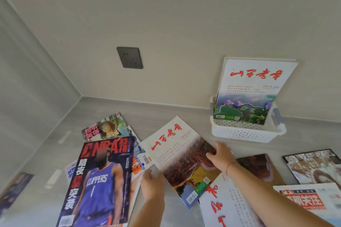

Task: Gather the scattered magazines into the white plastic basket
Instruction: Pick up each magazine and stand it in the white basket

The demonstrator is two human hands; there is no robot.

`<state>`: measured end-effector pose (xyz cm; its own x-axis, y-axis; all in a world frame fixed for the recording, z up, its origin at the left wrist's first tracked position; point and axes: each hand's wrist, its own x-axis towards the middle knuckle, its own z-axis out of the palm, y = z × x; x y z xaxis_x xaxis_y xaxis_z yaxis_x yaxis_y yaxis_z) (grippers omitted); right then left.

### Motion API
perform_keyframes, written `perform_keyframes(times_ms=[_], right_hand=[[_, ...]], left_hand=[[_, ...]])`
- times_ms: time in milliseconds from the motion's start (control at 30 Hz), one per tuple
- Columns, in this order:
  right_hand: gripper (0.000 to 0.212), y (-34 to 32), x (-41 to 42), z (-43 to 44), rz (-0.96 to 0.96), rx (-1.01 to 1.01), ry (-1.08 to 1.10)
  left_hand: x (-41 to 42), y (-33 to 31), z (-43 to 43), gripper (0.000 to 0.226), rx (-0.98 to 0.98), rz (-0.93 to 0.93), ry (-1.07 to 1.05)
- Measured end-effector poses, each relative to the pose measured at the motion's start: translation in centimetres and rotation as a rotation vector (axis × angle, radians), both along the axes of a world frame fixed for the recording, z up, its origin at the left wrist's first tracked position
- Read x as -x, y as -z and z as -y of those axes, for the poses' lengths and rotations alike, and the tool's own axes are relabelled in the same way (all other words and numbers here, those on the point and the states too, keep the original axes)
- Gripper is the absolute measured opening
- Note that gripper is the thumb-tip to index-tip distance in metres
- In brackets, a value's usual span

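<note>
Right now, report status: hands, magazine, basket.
Left hand and right hand both hold the red-titled landscape magazine by its edges. White plastic basket holds one standing magazine. NBA magazine and others lie on the floor.

dark wall socket point(129, 57), beige wall point(184, 14), grey floor point(110, 105).

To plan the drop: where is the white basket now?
Head view, upper right: the white basket stands against the wall, right of the wall socket, with a magazine leaning inside.
</note>
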<state>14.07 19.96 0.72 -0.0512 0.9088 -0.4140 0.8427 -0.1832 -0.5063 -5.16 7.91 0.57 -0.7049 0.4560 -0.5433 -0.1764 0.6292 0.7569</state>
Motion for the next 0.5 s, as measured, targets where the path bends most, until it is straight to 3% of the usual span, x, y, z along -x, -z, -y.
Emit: perform_keyframes(times_ms=[33,133,200,267,333,500], right_hand=[[0.056,0.0,0.1,0.0,0.022,-0.002,-0.004],[0.043,0.0,0.4,0.2,-0.024,0.023,-0.005],[0.030,-0.2,0.5,0.6,-0.081,0.053,0.011],[0.039,-0.2,0.5,1.0,-0.102,0.081,0.006],[0.046,-0.1,0.6,1.5,-0.130,0.109,0.012],[0.036,0.0,0.8,2.5,-0.248,0.143,0.035]], left_hand=[[0.0,0.0,0.3,0.021,-0.003,0.030,-0.002],[0.3,0.1,0.2,0.041,-0.025,0.122,-0.007],[0.7,-0.2,-0.3,0.040,-0.038,0.184,-0.012],[1.3,-0.2,-0.7,0.033,-0.033,0.221,-0.007],[1.7,-0.1,-0.8,0.031,0.001,0.203,0.039],[2.7,0.3,-0.5,0.027,0.074,0.058,0.224]])
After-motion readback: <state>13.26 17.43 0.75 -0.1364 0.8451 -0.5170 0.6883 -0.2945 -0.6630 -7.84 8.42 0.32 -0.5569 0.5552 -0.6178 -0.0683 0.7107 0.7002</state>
